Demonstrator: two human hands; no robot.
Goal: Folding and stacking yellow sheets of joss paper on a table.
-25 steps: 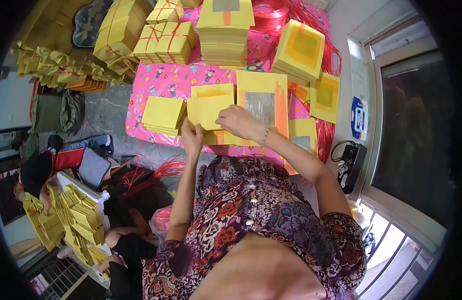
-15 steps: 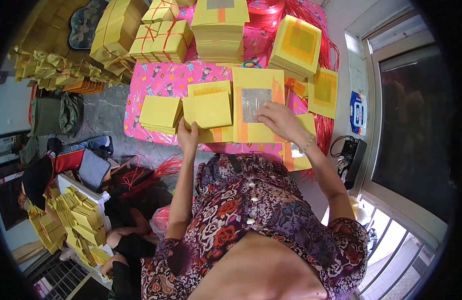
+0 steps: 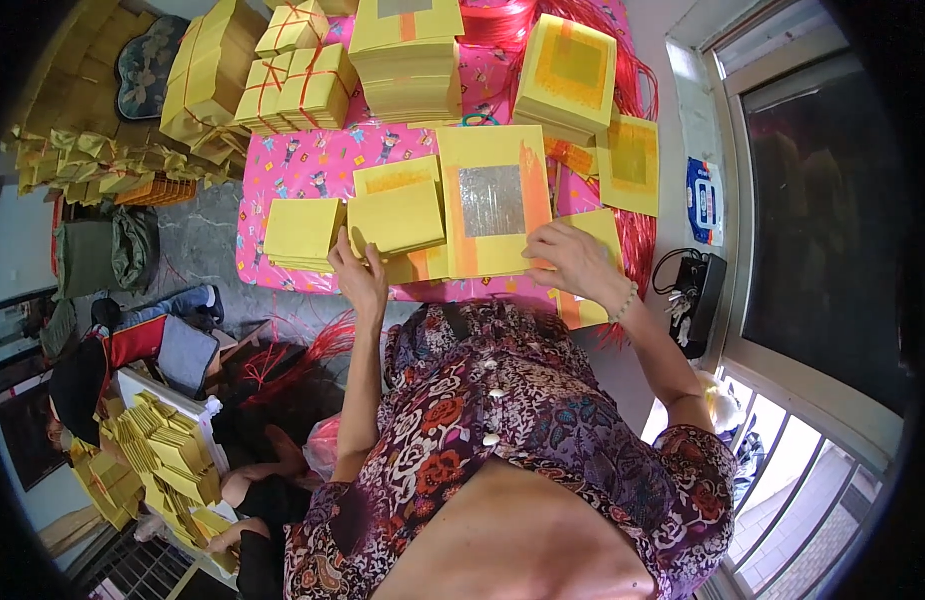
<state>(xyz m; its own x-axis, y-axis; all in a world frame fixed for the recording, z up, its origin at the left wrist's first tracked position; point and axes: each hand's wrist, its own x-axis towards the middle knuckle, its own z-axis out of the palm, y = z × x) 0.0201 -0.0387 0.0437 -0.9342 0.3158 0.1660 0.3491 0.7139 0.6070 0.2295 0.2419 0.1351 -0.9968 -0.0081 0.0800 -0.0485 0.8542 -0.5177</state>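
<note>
A yellow paper sheet (image 3: 491, 255) lies flat before me, with a silver square (image 3: 492, 200) in its middle and orange bands down its sides. At its lower right edge is my right hand (image 3: 575, 262), fingers bent and closed on the paper's edge; the thumb is hidden. My left hand (image 3: 361, 275) has its thumb and forefinger apart, at the near edges of two piles, and holds nothing. These are a folded yellow paper pile (image 3: 395, 218) and, left of it, a neat stack of folded yellow paper (image 3: 301, 230).
Tall yellow paper stacks (image 3: 408, 75) and red-tied bundles (image 3: 318, 88) stand along the far side of the pink tablecloth (image 3: 283, 165). Red strands (image 3: 638, 90) hang at its right. Another person (image 3: 81, 360) sits at lower left beside a table heaped with yellow paper (image 3: 168, 440).
My right hand has moved from the silver square to the sheet's lower right edge. My left hand has shifted slightly left from the folded pile, and its fingers are further apart.
</note>
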